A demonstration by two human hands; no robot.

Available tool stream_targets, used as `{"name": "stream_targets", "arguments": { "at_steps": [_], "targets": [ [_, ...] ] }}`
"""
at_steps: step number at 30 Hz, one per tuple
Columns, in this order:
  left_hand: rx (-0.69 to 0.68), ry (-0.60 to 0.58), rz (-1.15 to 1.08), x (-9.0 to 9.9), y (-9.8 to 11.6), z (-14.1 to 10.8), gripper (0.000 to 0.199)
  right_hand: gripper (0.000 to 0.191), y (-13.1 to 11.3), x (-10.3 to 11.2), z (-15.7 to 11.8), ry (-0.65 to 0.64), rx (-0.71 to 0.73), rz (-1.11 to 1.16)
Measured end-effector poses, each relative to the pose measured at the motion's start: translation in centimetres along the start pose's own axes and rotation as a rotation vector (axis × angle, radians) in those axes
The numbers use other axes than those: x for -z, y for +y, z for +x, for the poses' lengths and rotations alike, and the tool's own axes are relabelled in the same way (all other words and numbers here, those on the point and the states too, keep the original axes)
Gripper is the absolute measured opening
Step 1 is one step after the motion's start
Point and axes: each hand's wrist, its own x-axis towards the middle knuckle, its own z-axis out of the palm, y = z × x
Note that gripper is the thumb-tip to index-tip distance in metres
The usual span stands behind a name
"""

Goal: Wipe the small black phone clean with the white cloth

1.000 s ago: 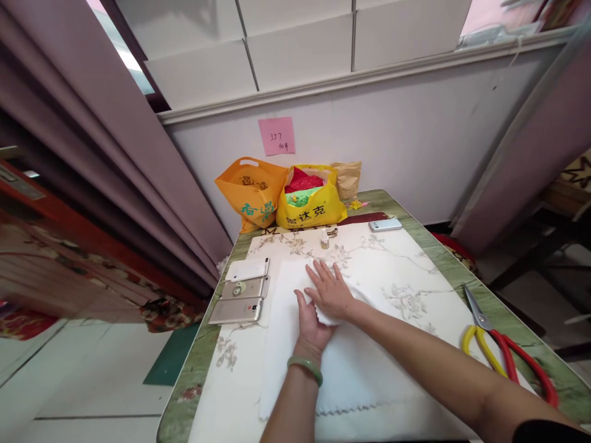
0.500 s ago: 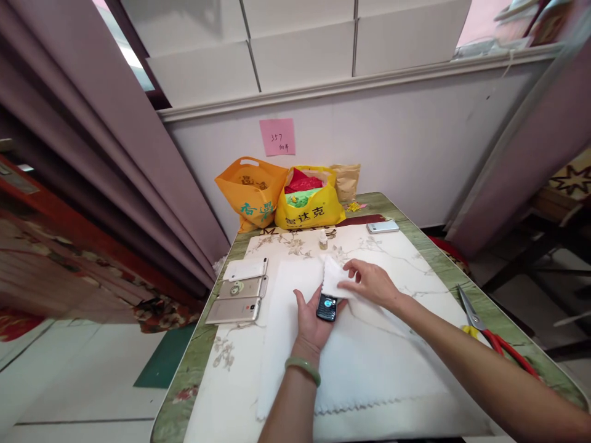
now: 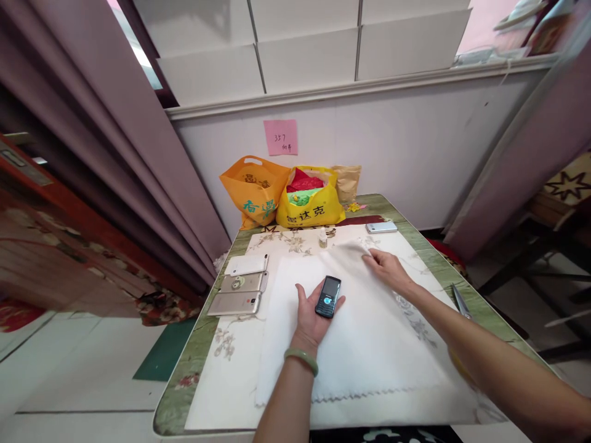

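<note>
My left hand (image 3: 310,318) lies palm up over a white cloth (image 3: 295,363), thumb out to the side. On its palm and fingers rests a dark keypad phone (image 3: 329,296), screen and keys facing up. My right hand (image 3: 389,269) is closed on the far right part of the cloth, pinching it and lifting it off the tabletop to the right of the phone. The cloth's near edge is scalloped and lies flat. A small bottle (image 3: 323,238) stands just beyond the cloth.
Three smartphones, among them a white one (image 3: 247,264), lie in a column at the left. A silver phone (image 3: 381,227) is at the far right. Scissors (image 3: 460,301), partly behind my right arm, lie near the right edge. Orange (image 3: 253,191) and yellow (image 3: 311,212) bags stand at the back.
My right hand has moved right and away from the phone, drawing the cloth with it. The phone's upper part, covered before, now shows. My left hand has barely moved.
</note>
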Motion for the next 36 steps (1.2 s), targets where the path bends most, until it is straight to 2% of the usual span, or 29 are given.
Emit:
{"name": "stream_targets", "arguments": {
  "at_steps": [2,4,5,8,9,10,13,15,17,20,23,26,30,33,36],
  "targets": [
    [0.005,-0.001,0.001,0.0,-0.1,0.0,0.082,0.036,-0.4,0.4,-0.2,0.086,-0.01,0.014],
    [0.011,0.012,-0.002,0.0,-0.1,0.0,0.082,0.038,-1.5,0.2,-1.2,0.051,0.06,0.065],
    [0.016,0.007,-0.006,-0.1,-0.1,0.0,0.082,0.038,-2.1,0.0,-1.8,-0.035,0.116,0.113],
    [0.054,-0.084,-0.04,0.0,0.1,-0.1,0.078,0.04,-4.1,-1.2,-2.8,-0.474,0.273,0.275],
    [0.069,-0.125,-0.054,0.0,0.2,-0.2,0.077,0.043,-4.6,-1.8,-2.8,-0.521,0.271,0.294],
    [0.083,-0.156,-0.067,0.1,0.3,-0.2,0.076,0.047,-5.1,-2.6,-2.6,-0.484,0.242,0.28],
    [0.091,-0.178,-0.085,0.3,0.3,-0.2,0.073,0.052,-6.3,-6.1,-1.9,-0.118,0.132,0.016],
    [0.079,-0.178,-0.08,0.6,0.2,-0.1,0.071,0.057,-7.2,-9.0,-2.1,-0.103,0.145,-0.202],
    [0.06,-0.174,-0.071,1.0,0.0,0.1,0.07,0.066,-8.0,-11.5,-2.9,-0.16,0.211,-0.328],
    [0.053,-0.151,-0.051,1.3,-0.1,0.3,0.071,0.074,-8.4,-13.6,-3.9,-0.204,0.222,-0.409],
    [0.081,-0.168,-0.043,0.9,-0.1,0.5,0.075,0.074,-7.7,-13.7,-3.3,-0.233,0.2,-0.433],
    [0.055,-0.188,-0.061,0.1,-0.1,0.5,0.079,0.071,-6.3,-13.3,-1.3,-0.237,0.149,-0.451],
    [0.038,-0.156,-0.054,-0.7,-0.3,0.3,0.078,0.07,-4.6,-12.6,0.8,-0.243,0.045,-0.459],
    [0.051,-0.129,-0.049,-0.8,-0.2,-0.1,0.082,0.074,-4.3,-12.5,0.0,-0.214,0.064,-0.487],
    [0.087,-0.071,-0.024,-0.3,0.2,-0.6,0.082,0.071,-4.9,-12.6,-2.7,-0.203,0.23,-0.514]
  ]
}}
